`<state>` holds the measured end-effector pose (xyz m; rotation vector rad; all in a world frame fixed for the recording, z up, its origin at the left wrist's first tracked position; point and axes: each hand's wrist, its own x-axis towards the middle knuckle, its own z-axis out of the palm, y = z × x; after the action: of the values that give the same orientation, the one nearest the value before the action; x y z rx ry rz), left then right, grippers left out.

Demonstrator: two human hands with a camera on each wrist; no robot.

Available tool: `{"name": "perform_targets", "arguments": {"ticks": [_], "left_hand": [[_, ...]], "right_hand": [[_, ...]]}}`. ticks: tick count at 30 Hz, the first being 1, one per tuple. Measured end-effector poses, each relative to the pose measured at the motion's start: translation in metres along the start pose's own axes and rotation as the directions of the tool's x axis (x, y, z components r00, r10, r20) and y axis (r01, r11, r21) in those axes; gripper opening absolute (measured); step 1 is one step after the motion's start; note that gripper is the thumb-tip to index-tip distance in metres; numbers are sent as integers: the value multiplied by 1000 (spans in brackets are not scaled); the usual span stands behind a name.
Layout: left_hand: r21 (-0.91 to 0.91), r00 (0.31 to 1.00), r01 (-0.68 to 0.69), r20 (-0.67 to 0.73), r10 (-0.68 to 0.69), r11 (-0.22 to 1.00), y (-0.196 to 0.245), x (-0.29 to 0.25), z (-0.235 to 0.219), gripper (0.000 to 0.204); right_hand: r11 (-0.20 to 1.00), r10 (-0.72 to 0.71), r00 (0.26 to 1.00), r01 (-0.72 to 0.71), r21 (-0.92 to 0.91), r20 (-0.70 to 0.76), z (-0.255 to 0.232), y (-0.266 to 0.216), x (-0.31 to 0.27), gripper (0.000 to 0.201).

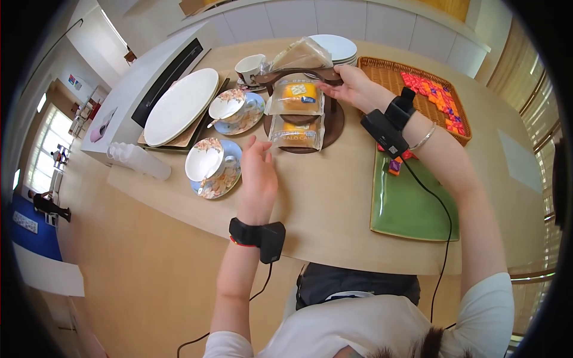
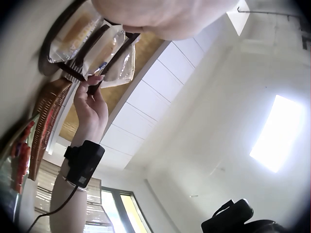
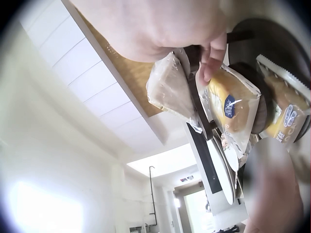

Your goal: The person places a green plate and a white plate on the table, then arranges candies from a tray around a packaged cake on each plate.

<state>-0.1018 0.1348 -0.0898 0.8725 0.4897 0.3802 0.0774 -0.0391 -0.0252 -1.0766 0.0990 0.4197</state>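
A dark wooden tiered stand stands toward the back of the table. On its levels are a wrapped yellow cake, another packaged cake lower down, and a clear-wrapped triangular sandwich at the top. My right hand grips the right end of the stand's top level, thumb and fingers around the wood in the left wrist view, fingertips right at the yellow cake's wrapper. Held over the table in front of the stand, my left hand has relaxed fingers and nothing in it, beside a floral cup and saucer.
Another floral cup and saucer and a white cup stand left of the stand. Farther left are a large white oval plate and stacked plastic cups. A wicker tray with red packets and a green plate lie right.
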Motion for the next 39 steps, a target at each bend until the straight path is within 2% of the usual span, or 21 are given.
{"name": "perform_targets", "arguments": {"ticks": [1, 2, 4, 5, 7, 8, 10, 11, 14, 15, 17, 18, 19, 21, 23, 24, 26, 27, 32, 36, 39], "left_hand": [[108, 991, -113, 87, 104, 988, 6, -10, 5, 71], [109, 990, -113, 92, 103, 988, 10, -11, 7, 71], [286, 904, -389, 301, 303, 876, 21, -12, 8, 69], [288, 904, -387, 307, 298, 876, 32, -10, 12, 69], [591, 814, -570, 501, 294, 570, 56, 6, 25, 62], [592, 814, -570, 505, 288, 570, 59, 15, 30, 62], [718, 795, -607, 546, 265, 340, 67, 34, 43, 55], [704, 670, -706, 633, 387, 71, 56, 69, 35, 54], [728, 670, -685, 630, 393, 1, 42, 110, 35, 49], [731, 673, -682, 627, 391, 3, 42, 115, 38, 49], [853, 845, -519, 503, 180, 53, 43, 120, 41, 44], [859, 850, -510, 494, 183, 53, 39, 123, 38, 44], [853, 858, -505, 480, 182, 131, 34, 126, 37, 43], [842, 865, -497, 464, 188, 208, 33, 120, 39, 44], [855, 947, -300, 320, 24, 423, 35, 111, 43, 48], [854, 947, -302, 321, 28, 423, 34, 112, 42, 48], [800, 954, -255, 298, 8, 544, 30, 111, 38, 51], [752, 948, -295, 306, 83, 590, 26, 108, 37, 43], [710, 942, -282, 334, 44, 646, 26, 117, 21, 35], [640, 958, -247, 275, 83, 727, 30, 114, 19, 31], [583, 925, -304, 369, 88, 753, 43, 113, 14, 27]], "right_hand": [[1000, -5, 1000, 5, 2, -3, -3, -2, -2, 32], [998, -13, 995, 7, -64, -95, -4, -5, -11, 30], [992, -26, 981, 2, -124, -191, -11, -8, -29, 29], [983, -106, 971, 70, -169, -216, -20, -9, -37, 27], [968, -184, 952, 133, -213, -243, -37, -12, -63, 24], [970, -178, 966, 141, -197, -185, -43, -17, -83, 22], [972, -176, 983, 165, -167, -55, -56, -26, -123, 22], [972, -179, 984, 179, -152, 16, -63, -30, -143, 23], [932, -246, 967, 255, -257, 68, -82, -45, -204, 28], [897, -296, 952, 305, -319, 79, -94, -49, -217, 28], [859, -332, 938, 344, -378, 101, -123, -51, -233, 28], [837, -381, 923, 368, -404, 51, -137, -51, -238, 27], [814, -432, 902, 391, -430, 2, -151, -50, -242, 26], [829, -423, 906, 381, -409, -15, -178, -47, -245, 24], [842, -418, 908, 374, -390, -34, -196, -41, -245, 23], [848, -408, 912, 364, -385, -35, -203, -37, -245, 23], [856, -392, 919, 346, -384, -45, -216, -32, -242, 22], [856, -381, 924, 338, -392, -37, -220, -30, -241, 21], [846, -407, 912, 354, -399, -54, -237, -24, -246, 20], [879, -382, 920, 333, -342, -85, -254, -14, -251, 20], [893, -387, 915, 340, -294, -117, -262, -10, -256, 20]]}}
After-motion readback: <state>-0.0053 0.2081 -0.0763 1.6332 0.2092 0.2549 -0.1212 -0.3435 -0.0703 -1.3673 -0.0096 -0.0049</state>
